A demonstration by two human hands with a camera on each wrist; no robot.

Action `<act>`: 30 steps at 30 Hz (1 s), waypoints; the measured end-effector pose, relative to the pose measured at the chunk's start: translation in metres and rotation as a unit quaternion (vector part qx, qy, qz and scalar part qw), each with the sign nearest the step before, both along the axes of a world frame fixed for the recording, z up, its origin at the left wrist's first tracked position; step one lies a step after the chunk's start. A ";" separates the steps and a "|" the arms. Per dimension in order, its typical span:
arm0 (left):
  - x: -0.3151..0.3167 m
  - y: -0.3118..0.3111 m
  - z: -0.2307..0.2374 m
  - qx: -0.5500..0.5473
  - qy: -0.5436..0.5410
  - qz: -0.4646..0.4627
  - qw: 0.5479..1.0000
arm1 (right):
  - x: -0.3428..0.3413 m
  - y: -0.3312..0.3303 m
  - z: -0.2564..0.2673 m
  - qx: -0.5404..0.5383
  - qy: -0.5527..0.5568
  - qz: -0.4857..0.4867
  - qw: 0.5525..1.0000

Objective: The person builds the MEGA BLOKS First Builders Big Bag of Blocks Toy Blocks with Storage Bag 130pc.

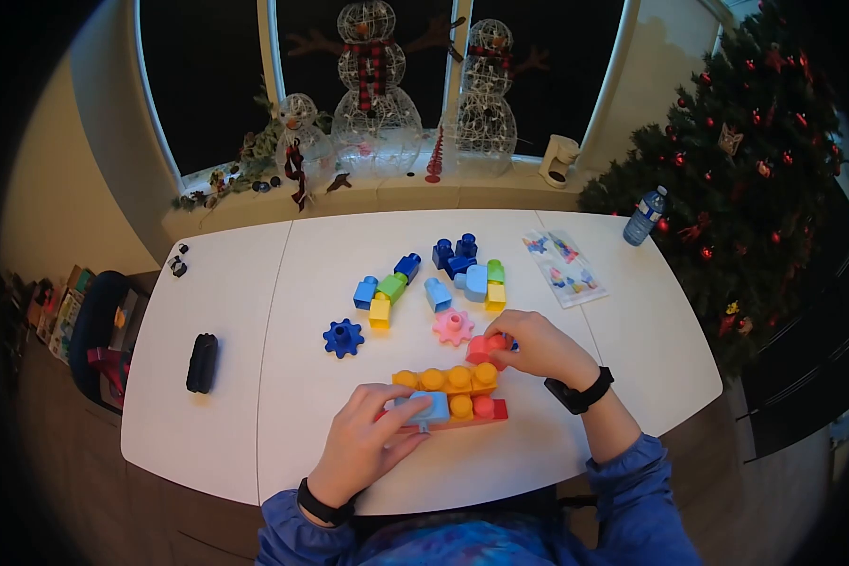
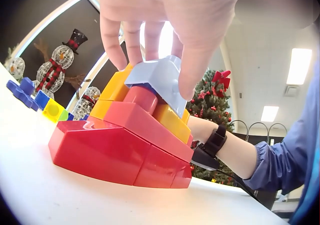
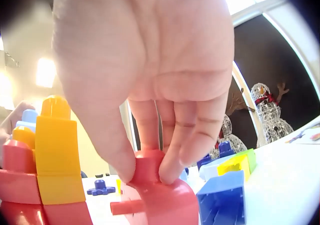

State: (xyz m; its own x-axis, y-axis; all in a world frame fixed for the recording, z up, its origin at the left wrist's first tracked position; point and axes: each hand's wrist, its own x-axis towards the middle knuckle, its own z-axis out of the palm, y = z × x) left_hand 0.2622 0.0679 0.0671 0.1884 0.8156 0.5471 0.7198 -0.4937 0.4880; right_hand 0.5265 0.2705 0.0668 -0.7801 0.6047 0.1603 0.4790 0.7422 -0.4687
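1. Left hand (image 1: 363,436) pinches light-blue block (image 1: 431,407), tilted over red-and-yellow stack (image 1: 459,407) just below that hand.
2. Right hand (image 1: 541,349) grips top of coral block (image 3: 172,202), directly beneath it.
3. I see pink gear (image 1: 454,326) left of right hand, dark-blue gear (image 1: 342,338) beyond left hand.

The left hand (image 1: 360,434) and right hand (image 1: 545,349) both pinch from above, the right farther forward.

Head view above, wrist views close
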 end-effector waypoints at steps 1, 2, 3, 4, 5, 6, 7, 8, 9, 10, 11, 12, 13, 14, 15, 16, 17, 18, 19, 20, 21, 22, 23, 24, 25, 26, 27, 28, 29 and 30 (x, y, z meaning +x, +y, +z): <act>0.000 0.000 0.000 -0.001 -0.001 0.000 1.000 | 0.001 -0.004 0.008 -0.009 0.036 -0.024 0.999; 0.000 0.000 0.001 -0.002 -0.002 0.000 1.000 | 0.002 -0.014 0.025 -0.019 0.073 -0.048 0.996; 0.000 0.000 0.001 -0.004 -0.003 0.000 1.000 | 0.003 -0.023 0.042 -0.028 0.109 -0.071 0.991; 0.000 0.000 0.001 -0.005 -0.003 0.000 1.000 | 0.005 -0.032 0.054 -0.039 0.141 -0.089 0.985; 0.000 0.000 0.001 -0.007 -0.004 -0.001 1.000 | 0.008 -0.040 0.062 -0.032 0.162 -0.079 0.983; 0.000 0.000 0.001 -0.008 -0.005 0.000 1.000 | 0.011 -0.046 0.068 -0.025 0.184 -0.069 0.980; 0.000 0.000 0.000 -0.009 -0.005 0.001 1.000 | 0.013 -0.053 0.073 -0.018 0.207 -0.060 0.976; 0.000 0.000 0.000 -0.010 -0.005 0.002 1.000 | 0.014 -0.060 0.078 -0.027 0.201 -0.032 0.979; 0.001 0.000 0.000 -0.011 -0.007 0.003 1.000 | 0.014 -0.068 0.081 -0.036 0.195 -0.004 0.980; 0.001 0.000 0.000 -0.012 -0.009 0.004 1.000 | 0.013 -0.073 0.082 -0.045 0.190 0.025 0.980; 0.001 0.000 0.000 -0.013 -0.010 0.005 1.000 | 0.011 -0.078 0.079 -0.054 0.179 0.038 0.982; 0.001 0.000 0.000 -0.013 -0.012 0.006 1.000 | 0.008 -0.084 0.076 -0.063 0.167 0.052 0.982; 0.002 0.000 0.000 -0.013 -0.014 0.007 1.000 | 0.006 -0.088 0.073 -0.072 0.156 0.066 0.983; 0.002 0.000 0.000 -0.012 -0.016 0.008 1.000 | 0.005 -0.091 0.070 -0.085 0.139 0.077 0.984; 0.002 0.000 0.000 -0.012 -0.016 0.008 1.000 | 0.002 -0.091 0.065 -0.060 0.143 0.079 0.985; 0.002 0.000 0.001 -0.012 -0.017 0.008 1.000 | -0.001 -0.090 0.057 -0.034 0.146 0.081 0.985; 0.003 -0.001 0.001 -0.012 -0.017 0.008 1.000 | -0.003 -0.090 0.051 -0.009 0.149 0.083 0.985; 0.003 -0.001 0.001 -0.013 -0.017 0.009 1.000 | -0.005 -0.091 0.047 -0.010 0.151 0.077 0.986; 0.003 -0.001 0.001 -0.015 -0.017 0.010 1.000 | -0.007 -0.093 0.044 -0.010 0.152 0.071 0.986; 0.003 -0.001 0.001 -0.016 -0.017 0.012 1.000 | -0.008 -0.094 0.042 -0.010 0.153 0.066 0.986; 0.003 -0.001 0.001 -0.014 -0.014 0.012 1.000 | -0.010 -0.094 0.041 -0.012 0.157 0.066 0.985; 0.003 0.000 0.001 -0.013 -0.012 0.012 1.000 | -0.010 -0.094 0.041 -0.014 0.160 0.065 0.985; 0.003 -0.001 0.001 -0.013 -0.010 0.012 1.000 | -0.010 -0.095 0.040 -0.016 0.163 0.065 0.984; 0.004 0.000 0.001 -0.013 -0.010 0.012 1.000 | -0.010 -0.095 0.038 -0.010 0.168 0.065 0.984; 0.003 0.000 0.000 -0.013 -0.011 0.012 1.000 | -0.009 -0.094 0.035 -0.003 0.173 0.065 0.983; 0.003 0.000 -0.001 -0.012 -0.011 0.012 1.000 | -0.009 -0.094 0.033 0.003 0.178 0.065 0.982; 0.003 0.000 -0.001 -0.013 -0.010 0.011 1.000 | -0.009 -0.094 0.032 0.011 0.181 0.064 0.981; 0.003 -0.001 -0.002 -0.014 -0.009 0.011 1.000 | -0.008 -0.095 0.030 0.019 0.183 0.064 0.981; 0.002 -0.001 -0.002 -0.014 -0.007 0.011 1.000 | -0.008 -0.095 0.029 0.028 0.186 0.063 0.980; 0.000 -0.001 0.000 -0.013 -0.006 0.009 1.000 | -0.007 -0.096 0.029 0.030 0.187 0.058 0.980</act>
State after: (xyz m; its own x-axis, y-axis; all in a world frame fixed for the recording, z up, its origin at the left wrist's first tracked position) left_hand 0.2626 0.0672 0.0671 0.1675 0.8329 0.5275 0.7225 -0.4677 0.5091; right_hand 0.5192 0.1740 0.0960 -0.7221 0.4962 0.4819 0.1927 0.8134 -0.5488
